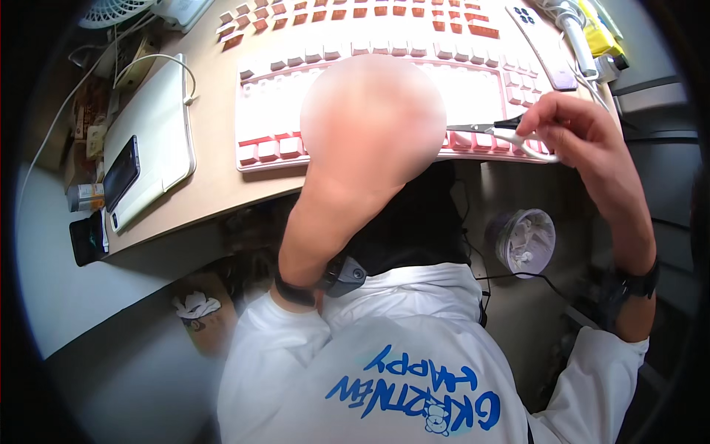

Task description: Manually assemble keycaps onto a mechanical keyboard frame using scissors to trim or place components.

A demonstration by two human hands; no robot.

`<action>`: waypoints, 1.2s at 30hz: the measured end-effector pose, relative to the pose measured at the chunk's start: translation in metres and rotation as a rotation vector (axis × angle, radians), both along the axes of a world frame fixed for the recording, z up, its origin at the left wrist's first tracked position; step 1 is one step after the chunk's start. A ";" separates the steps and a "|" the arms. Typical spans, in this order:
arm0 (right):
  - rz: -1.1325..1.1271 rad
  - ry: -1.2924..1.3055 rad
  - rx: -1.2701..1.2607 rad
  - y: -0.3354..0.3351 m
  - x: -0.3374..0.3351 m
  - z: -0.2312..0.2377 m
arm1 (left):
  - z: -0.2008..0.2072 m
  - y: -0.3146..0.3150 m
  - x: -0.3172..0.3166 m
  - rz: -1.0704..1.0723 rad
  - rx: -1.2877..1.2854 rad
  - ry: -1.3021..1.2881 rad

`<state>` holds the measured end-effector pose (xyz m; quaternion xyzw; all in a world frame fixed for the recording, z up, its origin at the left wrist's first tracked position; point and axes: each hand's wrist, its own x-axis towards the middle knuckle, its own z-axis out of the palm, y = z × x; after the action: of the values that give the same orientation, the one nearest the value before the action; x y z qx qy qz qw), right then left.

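Note:
My right hand (584,137) pinches the white handle of a pair of scissors (482,129) over the right part of the keyboard's front. The blades point left, toward my other hand. My left hand (366,140) reaches over the middle of the pink keyboard (268,151), and a round blur hides its fingers and anything in them. On the keyboard, the bottom row has pink keycaps, and pale keycaps line the back row. Much of the area between shows bright white without caps.
Rows of loose orange-red and pale keycaps (318,15) lie behind the keyboard. A phone (543,52) is at the right, beside cables. On the left, a dark phone (122,174) rests on a white flat case (159,126). Below the desk stands a lined waste bin (497,235).

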<state>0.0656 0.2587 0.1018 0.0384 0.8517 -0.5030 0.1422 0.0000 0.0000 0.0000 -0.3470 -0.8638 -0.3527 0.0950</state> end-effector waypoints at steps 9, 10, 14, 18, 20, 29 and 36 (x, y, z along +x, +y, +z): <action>-0.147 0.160 -0.222 -0.001 0.042 -0.052 | 0.000 0.002 0.001 0.013 0.049 -0.008; -0.147 0.160 -0.221 -0.001 0.042 -0.055 | -0.001 0.001 0.002 0.020 0.057 -0.008; -0.136 0.154 -0.266 0.001 0.038 -0.058 | -0.001 -0.001 0.002 0.034 0.070 -0.038; -0.024 0.180 -0.212 0.008 0.037 -0.058 | 0.001 0.001 0.003 0.034 0.072 -0.056; -0.041 0.190 -0.181 0.006 0.041 -0.057 | 0.003 0.002 0.003 0.037 0.055 -0.065; -0.151 0.219 0.044 -0.026 0.062 -0.055 | 0.002 0.003 0.003 0.050 0.010 -0.087; -0.094 0.313 0.063 -0.025 0.062 -0.063 | 0.007 0.000 0.003 0.050 -0.013 -0.065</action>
<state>0.1278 0.2337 0.0387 0.0036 0.8761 -0.4817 -0.0172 0.0034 0.0001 0.0068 -0.3144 -0.8771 -0.3557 0.0733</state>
